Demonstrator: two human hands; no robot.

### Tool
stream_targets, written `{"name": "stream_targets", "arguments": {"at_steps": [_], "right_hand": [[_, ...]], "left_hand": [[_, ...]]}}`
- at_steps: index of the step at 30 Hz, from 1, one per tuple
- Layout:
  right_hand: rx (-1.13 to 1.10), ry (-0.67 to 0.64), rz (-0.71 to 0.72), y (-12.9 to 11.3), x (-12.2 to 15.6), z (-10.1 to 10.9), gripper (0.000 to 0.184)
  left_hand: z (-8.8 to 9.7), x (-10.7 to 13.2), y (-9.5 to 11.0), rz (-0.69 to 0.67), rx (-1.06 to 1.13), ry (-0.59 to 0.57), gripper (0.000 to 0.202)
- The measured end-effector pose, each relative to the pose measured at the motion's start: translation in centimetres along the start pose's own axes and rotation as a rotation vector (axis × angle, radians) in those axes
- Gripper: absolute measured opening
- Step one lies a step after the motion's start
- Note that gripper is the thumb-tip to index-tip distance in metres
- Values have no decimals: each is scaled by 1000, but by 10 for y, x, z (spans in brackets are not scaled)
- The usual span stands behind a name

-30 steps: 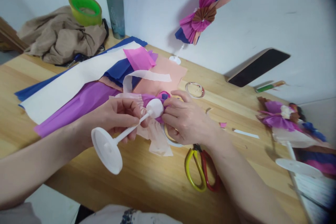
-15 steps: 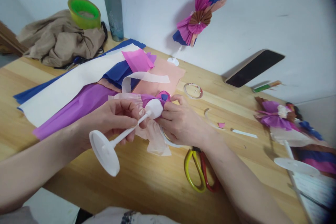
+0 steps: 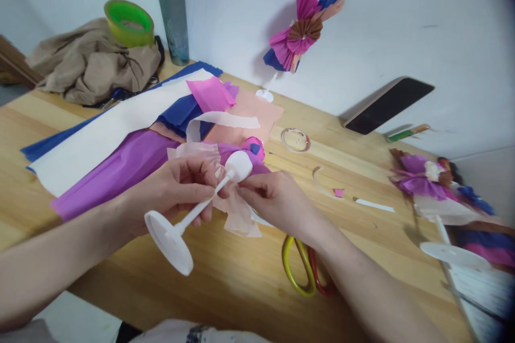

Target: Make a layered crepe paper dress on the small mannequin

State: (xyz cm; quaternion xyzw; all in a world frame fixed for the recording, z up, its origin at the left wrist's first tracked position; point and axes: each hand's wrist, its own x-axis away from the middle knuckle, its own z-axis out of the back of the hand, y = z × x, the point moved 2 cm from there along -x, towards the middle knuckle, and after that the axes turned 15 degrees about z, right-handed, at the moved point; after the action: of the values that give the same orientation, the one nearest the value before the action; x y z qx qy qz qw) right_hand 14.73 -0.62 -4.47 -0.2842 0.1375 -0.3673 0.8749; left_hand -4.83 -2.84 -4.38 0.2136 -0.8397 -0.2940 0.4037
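My left hand [image 3: 179, 188] is closed round the thin stem of a white plastic stand [image 3: 174, 235], whose round base points toward me and whose white ball top [image 3: 238, 165] sits against a bundle of pleated crepe paper [image 3: 225, 156] in pale pink, purple and magenta. My right hand [image 3: 270, 199] is pinched on the pale pink paper just below the ball, fingers pressed together. Both hands hover over the wooden table [image 3: 225, 273].
Flat sheets of white, blue, purple, pink and peach crepe paper [image 3: 120, 134] lie at left. Yellow and red scissors [image 3: 306, 270] rest under my right wrist. A tape ring [image 3: 296, 139], a phone [image 3: 388, 105], finished paper dolls [image 3: 303, 29] [image 3: 432, 187], a flask [image 3: 171, 8] and a green tape roll [image 3: 129, 22] stand around.
My right hand has slid down from the top of the paper bundle to pinch beneath the ball, uncovering the magenta paper. The stand's base has shifted slightly right.
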Motion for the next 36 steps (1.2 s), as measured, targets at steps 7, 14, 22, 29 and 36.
{"name": "stream_targets", "arguments": {"at_steps": [7,14,22,29,36], "right_hand": [[-3,81,-25,-4,1,-6,31],[-25,94,73,-5,1,-8,30],[-81,31,64,-4,2,-9,35],[-60,-43,26,-5,2,-6,22],[45,47,-7,-1,2,4,32]], "left_hand": [[-7,-4,-8,-5,54,44,19],[-8,-7,-12,13,79,9,19],[-10,-8,-14,20,83,22,22],[-10,-8,-11,-23,87,6,20],[-7,-6,-12,8,42,51,21]]}}
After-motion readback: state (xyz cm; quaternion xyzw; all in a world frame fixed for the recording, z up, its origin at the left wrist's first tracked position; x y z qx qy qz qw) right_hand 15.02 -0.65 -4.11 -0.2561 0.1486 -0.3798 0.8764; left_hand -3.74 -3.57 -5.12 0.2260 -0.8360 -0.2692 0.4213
